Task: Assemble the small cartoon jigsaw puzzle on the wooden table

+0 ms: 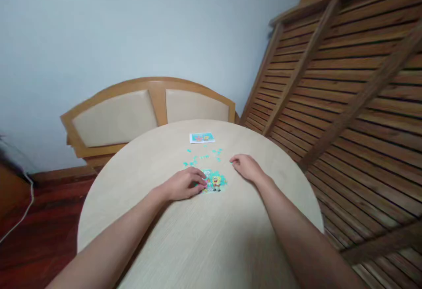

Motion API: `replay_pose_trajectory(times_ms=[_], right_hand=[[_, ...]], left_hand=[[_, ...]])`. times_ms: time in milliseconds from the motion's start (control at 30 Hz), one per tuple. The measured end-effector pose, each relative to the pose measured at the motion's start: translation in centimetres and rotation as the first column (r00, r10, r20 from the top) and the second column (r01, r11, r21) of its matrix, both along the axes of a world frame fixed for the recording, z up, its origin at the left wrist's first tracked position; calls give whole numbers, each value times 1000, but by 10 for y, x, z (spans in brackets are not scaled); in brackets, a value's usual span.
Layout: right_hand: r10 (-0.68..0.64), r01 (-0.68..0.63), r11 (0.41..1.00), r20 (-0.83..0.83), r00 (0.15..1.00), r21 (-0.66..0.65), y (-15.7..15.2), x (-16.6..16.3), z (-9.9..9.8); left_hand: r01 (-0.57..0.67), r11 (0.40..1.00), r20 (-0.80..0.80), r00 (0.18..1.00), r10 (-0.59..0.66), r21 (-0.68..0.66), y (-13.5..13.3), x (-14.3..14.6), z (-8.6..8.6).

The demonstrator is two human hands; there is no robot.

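A partly joined jigsaw puzzle (216, 184) with cartoon figures on turquoise lies flat on the round table (198, 236). My left hand (186, 183) rests on its left side, fingers apart and touching the surface, covering that part of the picture. To the right and slightly beyond the puzzle, my right hand (245, 166) is low over the table with thumb and fingers pinched together. A small turquoise puzzle piece (231, 162) shows at its fingertips. Several loose puzzle pieces (201, 157) lie scattered beyond the joined part.
Behind the loose pieces lies a picture card (202, 138) with a similar cartoon print. A padded wooden headboard (115, 115) stands against the wall past the table. On the right leans a large slatted wooden panel (329, 82). A white cable (31, 192) hangs at the left.
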State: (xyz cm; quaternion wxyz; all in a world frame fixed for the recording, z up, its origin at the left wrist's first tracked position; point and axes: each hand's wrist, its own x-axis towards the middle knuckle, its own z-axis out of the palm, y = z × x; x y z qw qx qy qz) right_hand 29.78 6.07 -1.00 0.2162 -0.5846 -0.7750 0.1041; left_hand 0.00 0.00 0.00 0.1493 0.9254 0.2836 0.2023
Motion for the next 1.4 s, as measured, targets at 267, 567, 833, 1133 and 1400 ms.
replay_pose_trajectory(times_ms=[267, 567, 833, 1133, 1400], right_hand=[[45, -45, 998, 1, 999, 53, -2, -15, -5], [185, -186, 978, 28, 982, 98, -7, -32, -10], [250, -245, 959, -15, 968, 140, -4, -29, -11], [314, -304, 940, -41, 949, 154, -2, -31, -13], [291, -281, 948, -44, 956, 148, 0, -27, -12]], left_hand=[[24, 999, 3, 1000, -24, -27, -3, 1, 2], [33, 998, -6, 999, -34, -51, -6, 4, 6], [57, 993, 93, 994, -48, -99, -5, 7, 11], [-492, 867, 42, 871, 490, 78, 29, -33, -4], [-590, 804, -54, 803, 594, 76, 42, -54, -14]])
